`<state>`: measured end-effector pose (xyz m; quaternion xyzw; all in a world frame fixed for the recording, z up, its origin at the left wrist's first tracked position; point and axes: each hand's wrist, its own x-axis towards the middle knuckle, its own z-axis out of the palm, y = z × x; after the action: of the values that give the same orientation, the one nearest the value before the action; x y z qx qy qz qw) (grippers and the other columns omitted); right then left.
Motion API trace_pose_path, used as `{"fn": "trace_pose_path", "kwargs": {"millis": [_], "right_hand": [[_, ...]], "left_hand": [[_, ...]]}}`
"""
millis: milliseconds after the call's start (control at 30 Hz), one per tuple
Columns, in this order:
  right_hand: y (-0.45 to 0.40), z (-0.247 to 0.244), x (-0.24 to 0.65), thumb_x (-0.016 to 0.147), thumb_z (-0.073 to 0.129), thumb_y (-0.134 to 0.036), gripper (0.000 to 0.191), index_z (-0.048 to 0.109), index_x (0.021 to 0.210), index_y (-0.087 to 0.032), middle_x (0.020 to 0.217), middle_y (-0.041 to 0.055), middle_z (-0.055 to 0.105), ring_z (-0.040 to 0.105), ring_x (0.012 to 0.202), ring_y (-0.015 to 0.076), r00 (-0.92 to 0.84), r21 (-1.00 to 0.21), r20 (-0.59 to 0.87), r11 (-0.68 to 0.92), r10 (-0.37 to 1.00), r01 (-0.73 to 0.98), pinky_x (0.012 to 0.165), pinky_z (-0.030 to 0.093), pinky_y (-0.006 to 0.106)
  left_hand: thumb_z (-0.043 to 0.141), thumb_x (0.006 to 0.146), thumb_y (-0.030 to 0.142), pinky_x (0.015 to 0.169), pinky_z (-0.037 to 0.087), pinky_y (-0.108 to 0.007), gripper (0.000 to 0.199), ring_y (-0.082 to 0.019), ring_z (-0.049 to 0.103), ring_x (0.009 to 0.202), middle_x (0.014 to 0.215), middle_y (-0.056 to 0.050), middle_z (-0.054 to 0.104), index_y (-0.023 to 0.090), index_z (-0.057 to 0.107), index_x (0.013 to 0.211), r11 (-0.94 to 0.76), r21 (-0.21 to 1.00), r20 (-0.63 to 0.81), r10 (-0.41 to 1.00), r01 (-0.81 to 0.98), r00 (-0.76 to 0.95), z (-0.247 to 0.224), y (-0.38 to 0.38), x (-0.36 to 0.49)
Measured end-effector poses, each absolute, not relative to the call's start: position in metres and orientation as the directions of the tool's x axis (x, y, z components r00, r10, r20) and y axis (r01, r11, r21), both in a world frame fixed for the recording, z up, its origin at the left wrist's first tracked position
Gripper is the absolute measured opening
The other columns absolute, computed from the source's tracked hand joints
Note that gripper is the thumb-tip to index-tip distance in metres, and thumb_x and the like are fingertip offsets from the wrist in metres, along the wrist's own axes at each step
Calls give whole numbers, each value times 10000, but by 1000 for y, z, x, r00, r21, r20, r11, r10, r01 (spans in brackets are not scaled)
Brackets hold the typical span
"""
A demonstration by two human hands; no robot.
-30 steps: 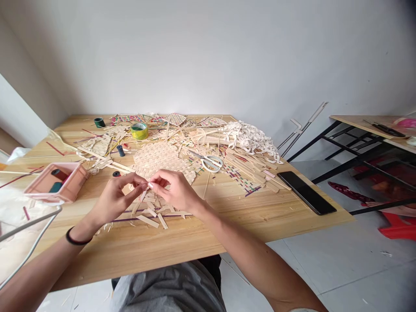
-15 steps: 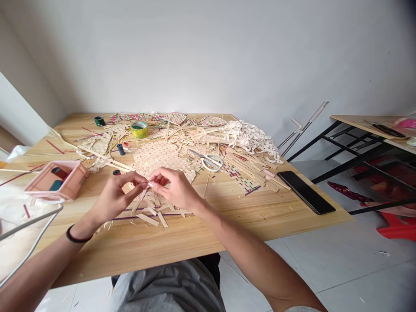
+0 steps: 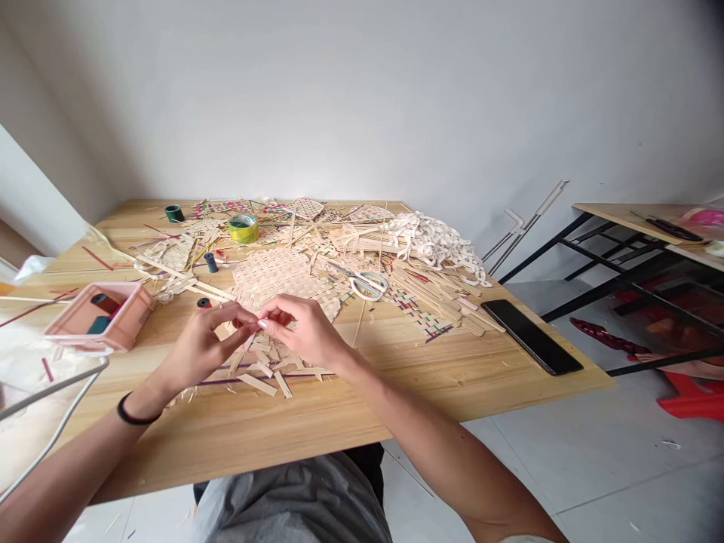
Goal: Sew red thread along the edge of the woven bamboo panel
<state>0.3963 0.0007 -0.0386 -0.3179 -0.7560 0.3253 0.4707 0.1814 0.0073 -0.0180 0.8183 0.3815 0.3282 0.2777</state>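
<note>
Mat [image 3: 277, 273], scissors [image 3: 369, 286] beyond right hand [image 3: 308, 330]; hold unclear

Pale, plain wall [image 3: 362, 98], softly lit, behind a wood-grained table [image 3: 396, 407]. Floor [image 3: 566, 460]: light grey tiles with thin joints. Right: second table [image 3: 616, 213], wooden top on black metal legs, red plastic object [image 3: 690, 398] below.
</note>
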Motion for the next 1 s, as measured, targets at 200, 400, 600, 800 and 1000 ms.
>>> {"fn": "trace_pose_path", "kwargs": {"millis": [200,400,600,800,1000], "right_hand": [[2,-38,398,939,646,-182,39,683,927,-178,924,21,696,633,792,128,-367,-806,499,576,785,135,757,512,255],[7,-36,401,916,720,-344,168,670,905,-184,941,27,680,648,868,149,-332,-901,415,434,847,-20,848,545,293],[20,-26,420,859,786,-475,329,636,921,-190,928,32,703,672,916,169,-222,-931,314,254,923,-261,956,544,347],[32,-13,453,784,853,-431,353,595,897,-218,958,24,710,697,949,192,-67,-866,274,216,959,-452,1046,548,421],[36,-9,468,755,893,-432,377,614,881,-213,958,39,742,713,965,209,-27,-845,274,227,961,-484,1033,555,419]], "left_hand": [[656,961,398,746,498,-292,232,-196,686,773,868,-44,772,205,779,921,-558,699,323,804,448,499,-16,6,181],[647,953,401,765,507,-302,241,-208,695,795,864,-53,772,199,768,902,-543,695,310,818,471,486,-17,7,182],[658,951,475,766,506,-305,305,-225,681,833,872,-65,757,187,727,876,-486,745,300,856,457,422,-16,8,178],[724,896,508,729,503,-290,333,-201,648,760,801,-44,707,184,694,824,-382,847,267,907,369,326,-6,6,178],[737,888,502,704,480,-283,326,-195,626,760,813,-47,696,182,696,837,-346,879,244,918,328,314,-5,5,177]]}}
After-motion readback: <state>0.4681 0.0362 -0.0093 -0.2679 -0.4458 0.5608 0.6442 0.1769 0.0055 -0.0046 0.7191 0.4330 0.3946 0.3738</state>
